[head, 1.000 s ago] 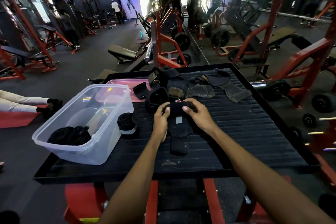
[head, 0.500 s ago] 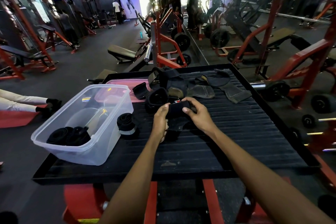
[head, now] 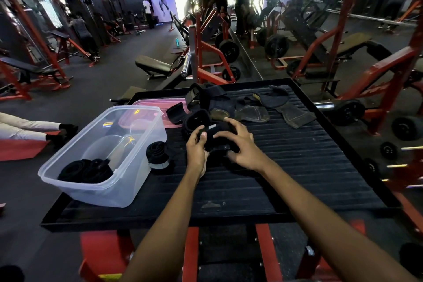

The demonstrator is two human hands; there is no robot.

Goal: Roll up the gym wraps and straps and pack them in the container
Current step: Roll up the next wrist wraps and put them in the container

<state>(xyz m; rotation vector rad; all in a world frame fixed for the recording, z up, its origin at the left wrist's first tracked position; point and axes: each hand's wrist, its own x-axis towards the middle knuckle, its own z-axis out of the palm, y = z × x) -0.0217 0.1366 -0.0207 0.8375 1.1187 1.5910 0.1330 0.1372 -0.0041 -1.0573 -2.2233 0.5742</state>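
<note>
Near the middle of the tray (head: pixel 297 167), toward its far half, we hold the wrap (head: pixel 217 138) between both hands. A second ago its long tail lay flat toward us on the ribbed surface; half a second ago only a short end showed; now no tail shows at all, so we judge the rolling is about done and the roll is nearly ready for the container (head: pixel 103 162).

Our left hand (head: pixel 196 151) pinches the wrap's left end, thumb on top. Our right hand (head: pixel 240 146) has loosened since a moment ago: its fingers are curled and spread over the wrap's right side, fingertips touching it, but we cannot tell how firmly they hold.

The wrap looks like a thick black bundle with a small pale patch on top, soft and likely to spring open if let go. One finished roll (head: pixel 158 153) stands just beside the container's right wall, and more black rolls (head: pixel 85 170) lie in its near corner. Unrolled straps (head: pixel 251 112) remain heaped along the tray's far edge.
</note>
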